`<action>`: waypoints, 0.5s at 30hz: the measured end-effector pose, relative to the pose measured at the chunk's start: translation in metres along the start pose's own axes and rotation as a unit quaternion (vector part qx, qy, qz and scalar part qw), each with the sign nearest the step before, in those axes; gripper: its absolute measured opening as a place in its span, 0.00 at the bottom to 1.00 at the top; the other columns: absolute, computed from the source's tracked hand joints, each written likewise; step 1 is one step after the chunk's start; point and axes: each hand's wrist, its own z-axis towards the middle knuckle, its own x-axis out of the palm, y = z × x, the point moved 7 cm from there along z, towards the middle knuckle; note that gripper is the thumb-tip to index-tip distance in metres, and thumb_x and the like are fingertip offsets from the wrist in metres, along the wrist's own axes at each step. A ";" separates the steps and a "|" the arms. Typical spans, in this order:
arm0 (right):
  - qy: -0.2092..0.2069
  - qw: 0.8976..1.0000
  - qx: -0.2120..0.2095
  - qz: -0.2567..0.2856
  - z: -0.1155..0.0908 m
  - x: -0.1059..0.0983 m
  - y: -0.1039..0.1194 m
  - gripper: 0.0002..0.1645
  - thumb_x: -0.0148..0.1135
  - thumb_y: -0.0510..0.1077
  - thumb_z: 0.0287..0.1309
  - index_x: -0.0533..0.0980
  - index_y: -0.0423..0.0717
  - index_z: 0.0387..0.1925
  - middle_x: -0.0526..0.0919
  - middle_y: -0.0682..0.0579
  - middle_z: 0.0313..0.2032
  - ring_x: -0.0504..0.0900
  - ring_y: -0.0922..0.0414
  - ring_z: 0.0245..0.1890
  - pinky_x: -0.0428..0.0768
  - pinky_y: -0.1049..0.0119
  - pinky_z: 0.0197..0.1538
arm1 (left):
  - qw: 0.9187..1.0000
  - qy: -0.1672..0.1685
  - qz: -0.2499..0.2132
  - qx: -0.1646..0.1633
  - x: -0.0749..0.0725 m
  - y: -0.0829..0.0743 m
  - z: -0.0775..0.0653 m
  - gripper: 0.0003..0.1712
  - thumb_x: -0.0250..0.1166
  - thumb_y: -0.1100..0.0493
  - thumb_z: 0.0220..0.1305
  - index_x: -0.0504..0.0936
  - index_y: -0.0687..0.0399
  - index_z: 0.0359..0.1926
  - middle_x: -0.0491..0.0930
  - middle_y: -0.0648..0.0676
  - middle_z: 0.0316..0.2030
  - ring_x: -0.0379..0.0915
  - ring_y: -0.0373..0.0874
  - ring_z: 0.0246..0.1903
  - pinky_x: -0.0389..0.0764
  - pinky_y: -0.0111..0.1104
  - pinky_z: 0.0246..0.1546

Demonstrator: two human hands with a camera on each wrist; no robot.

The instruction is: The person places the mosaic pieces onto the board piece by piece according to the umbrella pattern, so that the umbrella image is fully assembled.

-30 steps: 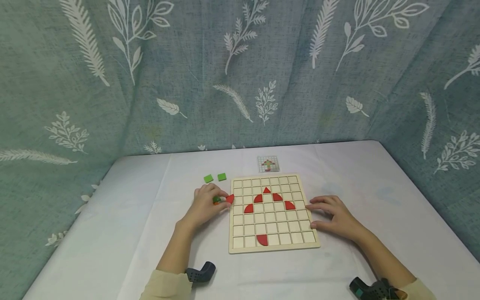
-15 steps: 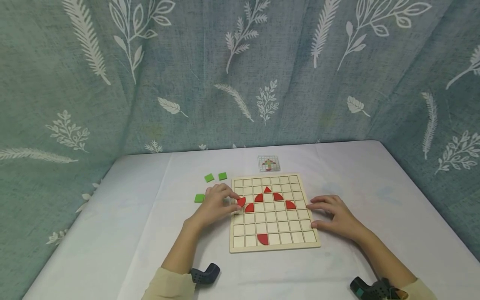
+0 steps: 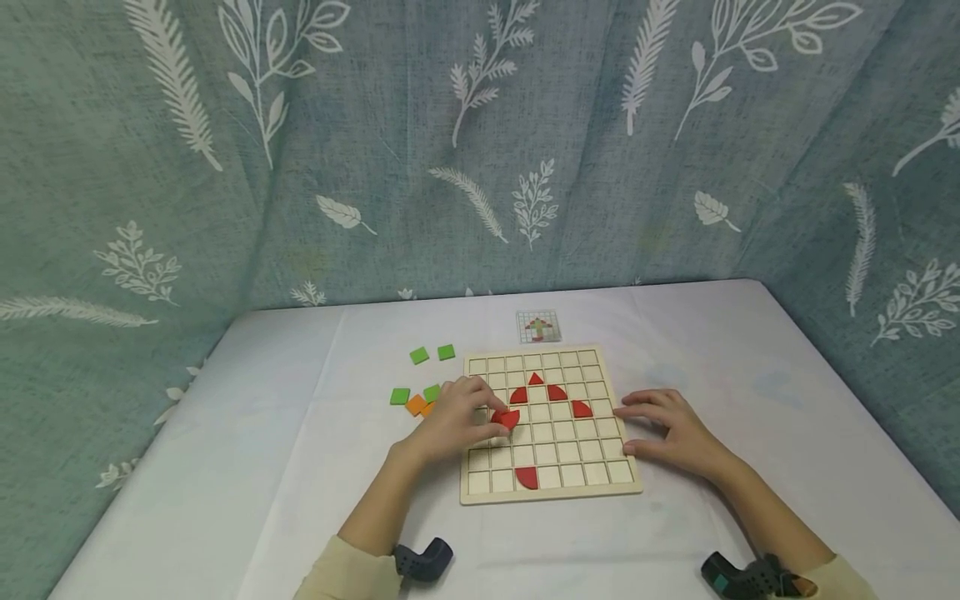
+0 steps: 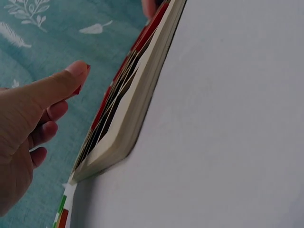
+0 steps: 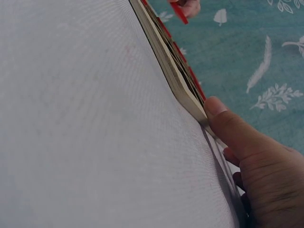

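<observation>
My left hand (image 3: 459, 417) pinches a red quarter-circle tile (image 3: 511, 419) between thumb and fingers. It hangs over the left part of the wooden grid board (image 3: 551, 498), overlapping another red tile lying there. In the left wrist view, only a thin edge of the held tile (image 4: 81, 85) shows past the thumb. Set in the board are a red triangle (image 3: 536, 379) and several red quarter-circles, one of them (image 3: 527, 477) in the bottom row. My right hand (image 3: 671, 435) rests at the board's right edge, thumb and fingertips touching the rim, fingers relaxed.
Left of the board lie several green square tiles (image 3: 400, 397) and orange tiles (image 3: 416, 405), partly hidden by my left hand. A small pattern card (image 3: 538, 326) lies behind the board. A leaf-patterned curtain (image 3: 480, 150) hangs beyond the white-covered table (image 3: 300, 467).
My left hand has moved right and slightly toward me, carrying the red tile from the board's left edge over the grid. Green and orange tiles have come into view behind it. My right hand stays put.
</observation>
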 end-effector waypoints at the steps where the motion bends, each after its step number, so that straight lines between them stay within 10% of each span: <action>1: 0.000 1.000 0.001 0.000 0.000 0.000 0.000 0.29 0.76 0.50 0.40 0.81 0.48 0.49 0.77 0.47 0.51 0.65 0.49 0.54 0.64 0.47 0.51 | 1.000 0.006 -0.003 0.003 0.002 -0.002 0.000 0.14 0.74 0.47 0.48 0.84 0.44 0.36 0.73 0.42 0.37 0.65 0.38 0.42 0.59 0.37 0.43; 15: -0.001 1.000 -0.006 0.000 -0.001 0.000 0.000 0.29 0.76 0.51 0.41 0.81 0.50 0.49 0.77 0.48 0.51 0.65 0.50 0.53 0.64 0.48 0.50 | 0.998 0.061 -0.008 0.032 0.023 -0.032 0.002 0.15 0.72 0.47 0.51 0.84 0.45 0.38 0.73 0.43 0.36 0.65 0.36 0.41 0.62 0.37 0.48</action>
